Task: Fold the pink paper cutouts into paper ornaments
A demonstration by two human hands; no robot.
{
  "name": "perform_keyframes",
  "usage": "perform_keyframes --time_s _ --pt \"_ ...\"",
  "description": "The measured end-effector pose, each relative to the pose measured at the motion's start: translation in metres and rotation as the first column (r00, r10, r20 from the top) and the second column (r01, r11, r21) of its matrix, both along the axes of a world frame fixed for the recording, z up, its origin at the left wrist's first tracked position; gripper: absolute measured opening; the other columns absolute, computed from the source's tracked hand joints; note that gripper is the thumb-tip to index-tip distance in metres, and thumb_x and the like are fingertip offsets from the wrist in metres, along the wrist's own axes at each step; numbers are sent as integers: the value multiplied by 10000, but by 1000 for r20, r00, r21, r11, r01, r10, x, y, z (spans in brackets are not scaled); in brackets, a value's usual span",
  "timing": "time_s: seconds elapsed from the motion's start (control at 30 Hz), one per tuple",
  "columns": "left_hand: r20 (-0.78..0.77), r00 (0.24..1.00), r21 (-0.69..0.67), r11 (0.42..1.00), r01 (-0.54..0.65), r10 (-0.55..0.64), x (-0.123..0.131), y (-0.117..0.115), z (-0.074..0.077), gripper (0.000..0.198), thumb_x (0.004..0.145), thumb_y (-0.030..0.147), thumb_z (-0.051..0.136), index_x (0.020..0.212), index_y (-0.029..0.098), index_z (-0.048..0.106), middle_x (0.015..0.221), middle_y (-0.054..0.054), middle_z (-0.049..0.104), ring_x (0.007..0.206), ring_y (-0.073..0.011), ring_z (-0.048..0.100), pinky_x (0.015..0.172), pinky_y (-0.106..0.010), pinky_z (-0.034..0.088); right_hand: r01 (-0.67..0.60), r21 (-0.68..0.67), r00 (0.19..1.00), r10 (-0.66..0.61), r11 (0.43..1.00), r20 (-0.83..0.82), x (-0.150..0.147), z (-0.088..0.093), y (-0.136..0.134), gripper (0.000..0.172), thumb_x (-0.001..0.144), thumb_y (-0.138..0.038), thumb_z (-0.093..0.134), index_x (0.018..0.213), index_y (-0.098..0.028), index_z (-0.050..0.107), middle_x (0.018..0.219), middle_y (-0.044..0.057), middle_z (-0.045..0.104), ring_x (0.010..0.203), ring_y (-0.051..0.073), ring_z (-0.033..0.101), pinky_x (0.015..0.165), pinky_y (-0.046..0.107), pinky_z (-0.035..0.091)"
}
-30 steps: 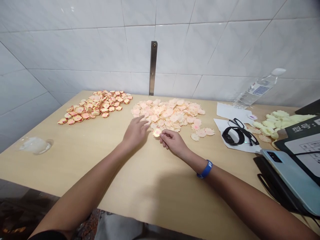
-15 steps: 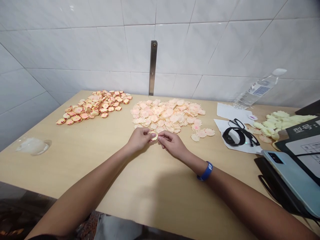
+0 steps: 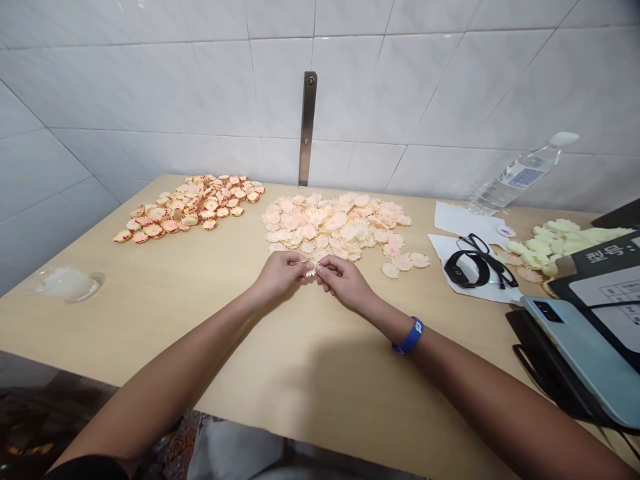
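Between the fingertips of both hands is a small pale-yellow flower-shaped piece (image 3: 311, 271) with a jagged edge. My left hand (image 3: 281, 274) pinches it from the left, and my right hand (image 3: 343, 283) pinches its other side. Much of the piece is covered by the thumbs and fingers. Just beyond the hands lies a pile of flat pale-pink flower-shaped pieces (image 3: 335, 223). Farther back on the left is a heap of cupped flower pieces with red edges (image 3: 195, 203).
On the wooden table (image 3: 165, 307), a dish of white stuff (image 3: 67, 285) stands at left. To the right are a tilted plastic bottle (image 3: 525, 175), paper (image 3: 450, 217), glasses (image 3: 503, 273), a black wristband (image 3: 467, 270), yellow-green flower pieces (image 3: 555, 243) and a phone (image 3: 585, 360).
The flower piece, flat and facing up before, now appears tilted or folded between my fingers. Both hands stay in nearly the same place, while the view has shifted slightly.
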State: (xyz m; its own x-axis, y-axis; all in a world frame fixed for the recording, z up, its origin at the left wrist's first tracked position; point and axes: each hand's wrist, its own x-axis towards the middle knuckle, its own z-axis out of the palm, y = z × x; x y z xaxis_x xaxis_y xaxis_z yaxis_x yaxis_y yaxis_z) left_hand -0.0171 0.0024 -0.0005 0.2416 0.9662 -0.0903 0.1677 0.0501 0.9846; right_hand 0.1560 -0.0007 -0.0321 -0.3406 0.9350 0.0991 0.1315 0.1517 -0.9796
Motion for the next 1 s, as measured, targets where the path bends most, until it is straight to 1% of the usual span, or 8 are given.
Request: perform_keyframes --time_s 0.13,0.27,0.37,0.53,0.67,0.77,0.9,1.0 --pt "-19 996 -47 995 -92 91 2 -2 1 349 664 430 744 574 165 535 520 -21 594 525 -140 575 549 -261 446 -29 10 1000 29 1000 0 1 -3 1 341 871 -517 549 801 -184 575 655 -1 565 540 101 493 467 223 384" --pt "-91 996 24 999 -25 27 3 -3 -1 342 811 427 588 608 152 578 548 -48 631 528 -145 593 563 -265 463 -45 14 999 45 999 -7 1 -3 1 319 871 -494 551 805 -184 582 665 -3 572 541 96 490 470 222 374" --pt "-47 999 26 1000 1 1 4 -2 -2 311 835 378 541 626 149 568 584 -59 654 555 -149 607 586 -274 481 -35 18 999 35 999 -6 0 -3 1 313 884 -474 532 779 -182 573 654 -5 564 536 93 484 471 222 376" --pt "60 998 16 1000 22 -23 4 -1 -2 248 761 353 624 646 134 602 615 -51 650 585 -134 585 624 -281 477 5 -21 1000 -6 1000 -30 0 -3 2 332 871 -505 539 780 -186 557 642 -8 561 519 96 496 444 220 373" --pt "128 992 -73 997 -4 14 2 0 -2 337 607 393 790 638 149 560 606 -36 645 577 -133 587 624 -287 476 2 -30 999 -4 1000 -54 0 -3 3 361 865 -538 536 767 -190 544 643 -7 568 509 93 499 436 215 374" --pt "10 998 -42 998 -56 57 1 0 -3 393 659 470 759 580 171 515 528 -12 598 511 -130 560 575 -276 453 -22 -23 999 21 999 -42 1 -2 3 375 871 -543 525 753 -188 553 639 -4 572 509 90 490 447 216 375" --pt "-274 954 174 982 -73 120 1 -1 -4 570 888 551 452 450 186 469 410 -11 502 425 -120 468 534 -265 389 -55 -39 996 52 998 -66 -1 0 1 330 828 -505 609 762 -184 570 634 -13 576 515 89 479 463 221 362" --pt "-268 961 160 987 -21 64 3 -2 -4 538 926 532 366 537 185 504 488 -26 584 499 -147 557 574 -260 415 -62 -31 996 59 998 -71 -3 2 0 304 798 -472 653 759 -179 581 621 -16 578 517 89 458 474 224 350"
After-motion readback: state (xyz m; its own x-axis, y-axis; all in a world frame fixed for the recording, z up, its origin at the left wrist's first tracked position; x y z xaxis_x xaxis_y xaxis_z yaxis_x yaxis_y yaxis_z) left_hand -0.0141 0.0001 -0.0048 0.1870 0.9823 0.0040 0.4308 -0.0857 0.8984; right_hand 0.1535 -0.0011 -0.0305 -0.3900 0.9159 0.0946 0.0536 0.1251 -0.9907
